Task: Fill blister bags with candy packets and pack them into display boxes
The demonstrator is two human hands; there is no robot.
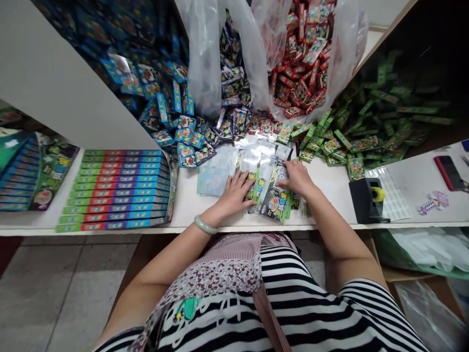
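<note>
My left hand (234, 193) lies flat, fingers spread, on a fanned row of clear printed packets (273, 195) on the white table (330, 188). My right hand (296, 177) pinches the top edge of one packet in that row. A pale bangle is on my left wrist. Behind the packets lie heaps of small boxes: blue ones (176, 122), purple ones (234, 98), red ones (304, 63) in a clear plastic bag, and green ones (366, 127).
A stack of striped flat boxes (120, 188) lies at the left, with more boxes (32, 171) beyond. A black tape dispenser (366, 200), a sticker sheet (394, 195) and a red phone (449, 172) are at the right.
</note>
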